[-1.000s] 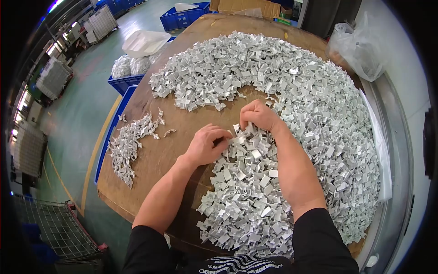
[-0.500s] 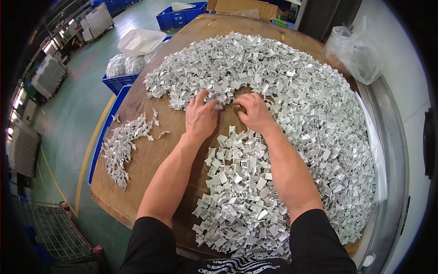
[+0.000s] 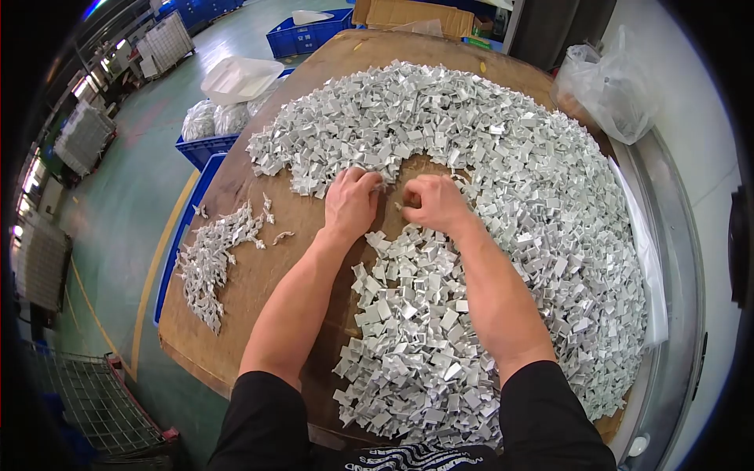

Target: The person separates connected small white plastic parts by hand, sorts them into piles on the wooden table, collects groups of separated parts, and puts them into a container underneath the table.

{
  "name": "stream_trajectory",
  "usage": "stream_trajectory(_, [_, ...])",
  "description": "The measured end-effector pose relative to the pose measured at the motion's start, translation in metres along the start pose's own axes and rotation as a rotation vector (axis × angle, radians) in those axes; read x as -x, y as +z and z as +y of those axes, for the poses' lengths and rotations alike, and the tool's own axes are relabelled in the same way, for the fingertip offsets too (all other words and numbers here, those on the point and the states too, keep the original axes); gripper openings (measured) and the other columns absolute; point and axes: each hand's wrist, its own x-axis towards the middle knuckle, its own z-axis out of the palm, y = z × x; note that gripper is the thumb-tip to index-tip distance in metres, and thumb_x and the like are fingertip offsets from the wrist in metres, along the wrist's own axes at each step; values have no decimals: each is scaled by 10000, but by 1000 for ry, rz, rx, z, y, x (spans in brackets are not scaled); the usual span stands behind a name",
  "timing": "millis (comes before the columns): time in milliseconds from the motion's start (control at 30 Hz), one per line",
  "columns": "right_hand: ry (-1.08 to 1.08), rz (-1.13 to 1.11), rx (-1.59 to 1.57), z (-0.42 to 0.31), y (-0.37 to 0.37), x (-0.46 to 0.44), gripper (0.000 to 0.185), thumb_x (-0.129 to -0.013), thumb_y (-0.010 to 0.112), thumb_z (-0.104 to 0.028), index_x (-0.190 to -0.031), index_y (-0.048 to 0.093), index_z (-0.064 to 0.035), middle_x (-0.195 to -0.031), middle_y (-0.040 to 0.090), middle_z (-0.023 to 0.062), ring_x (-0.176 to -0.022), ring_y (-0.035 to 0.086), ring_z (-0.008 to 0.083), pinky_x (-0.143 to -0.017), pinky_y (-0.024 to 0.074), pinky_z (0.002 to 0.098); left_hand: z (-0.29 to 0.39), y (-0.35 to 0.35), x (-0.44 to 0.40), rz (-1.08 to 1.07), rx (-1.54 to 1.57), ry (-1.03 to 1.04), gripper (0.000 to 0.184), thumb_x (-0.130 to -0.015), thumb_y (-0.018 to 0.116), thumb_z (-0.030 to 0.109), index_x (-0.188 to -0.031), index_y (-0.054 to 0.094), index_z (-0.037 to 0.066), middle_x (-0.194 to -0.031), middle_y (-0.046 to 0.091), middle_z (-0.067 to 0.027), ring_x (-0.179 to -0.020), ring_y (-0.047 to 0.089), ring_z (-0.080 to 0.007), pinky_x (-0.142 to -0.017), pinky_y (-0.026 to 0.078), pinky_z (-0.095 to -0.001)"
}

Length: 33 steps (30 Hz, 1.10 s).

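Observation:
Small silvery metal pieces form a large curved heap on the brown table. My left hand is at the inner edge of the heap's far part, its fingers curled against the pieces; what lies under the fingertips is hidden. Just to its right, my right hand is closed above bare wood, with a small bit showing by its fingertips that is too small to name. A nearer mound of the same pieces lies below both hands. On the left is a smaller pile of thin, branched metal bits.
Left of the table stands a blue crate with filled bags and a white plastic tub. Another blue crate and cardboard are beyond the far edge. A clear plastic bag sits at the back right.
My left hand has moved from the nearer mound up to the far heap, where its fingers have since curled closer. My right hand has drawn back slightly from the mound and stays closed.

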Motion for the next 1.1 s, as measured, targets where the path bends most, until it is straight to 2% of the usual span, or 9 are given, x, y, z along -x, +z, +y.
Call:
stream_trajectory(67, [48, -59, -4, 1, 0, 1, 168, -794, 639, -262, -775, 672, -99, -713, 677, 95, -737, 664, 297, -750, 484, 436, 4, -5, 8, -95, 44, -91, 278, -798, 670, 40, -1066, 696, 110, -1062, 648, -97, -1013, 613, -320, -906, 496, -406])
stream_trajectory(167, [93, 2, 1, 1, 8, 1, 177, -801, 649, -275, -749, 657, -106, -708, 680, 93, -706, 670, 294, -737, 484, 432, 7, -17, 25, -54, 164, 206, 257, -799, 661, 29, -1044, 698, 98, -1073, 665, -103, -971, 639, -303, -860, 512, -380])
stream_trajectory(267, [96, 39, 18, 4, 16, -1, 182, -814, 650, -277, -743, 653, -110, -702, 680, 92, -694, 669, 295, -726, 483, 431, 7, -36, 43, -183, 424, 35, 243, -798, 636, 5, -1022, 697, 77, -1100, 672, -99, -911, 660, -302, -816, 523, -354])
stream_trajectory(400, [69, -27, 6, -6, 12, 0, 138, -825, 659, -231, -810, 686, -95, -739, 696, 81, -714, 664, 283, -736, 498, 400, -6, -30, 31, 93, 120, -182, 287, -799, 596, -14, -1075, 651, 46, -1093, 628, -134, -1028, 609, -324, -882, 497, -422])
stream_trajectory(567, [-105, -64, -490, -15, 7, -1, 250, -813, 661, -145, -1047, 719, -78, -901, 713, 70, -904, 614, 257, -810, 514, 377, -20, -12, 19, 49, -91, -90, 320, -824, 595, 8, -1135, 639, 73, -1074, 623, -133, -1003, 597, -340, -892, 484, -418])
stream_trajectory(667, [-53, 43, -426, -12, 9, -3, 284, -808, 651, -141, -1078, 713, -76, -961, 722, 52, -896, 611, 249, -853, 502, 375, -20, -10, 20, -24, 2, -140, 314, -838, 608, 27, -1149, 632, 62, -1021, 636, -128, -962, 610, -328, -861, 491, -419])
stream_trajectory(833, [-130, 217, 126, -5, 31, 0, 391, -795, 659, -201, -1176, 660, -111, -1363, 544, 84, -1174, 534, 304, -1018, 450, 378, -13, -15, 19, 31, 285, -192, 284, -840, 614, 23, -1120, 656, 53, -953, 632, -125, -882, 627, -285, -804, 499, -400])
stream_trajectory(933, [-93, 77, -178, -5, 18, 0, 401, -773, 674, -144, -1167, 658, -72, -1319, 573, 109, -1208, 526, 315, -1058, 420, 405, -2, -24, 18, 1, 366, -293, 264, -844, 606, 10, -1095, 674, 50, -929, 616, -124, -862, 615, -276, -796, 493, -382])
stream_trajectory(1100, [-20, 110, -143, -7, 16, -3, 278, -774, 668, -165, -1049, 697, -136, -1048, 626, 87, -975, 581, 289, -903, 490, 404, -9, -20, 20, 42, 249, -188, 263, -859, 600, 0, -1107, 678, 39, -915, 589, -105, -805, 603, -244, -748, 493, -340])
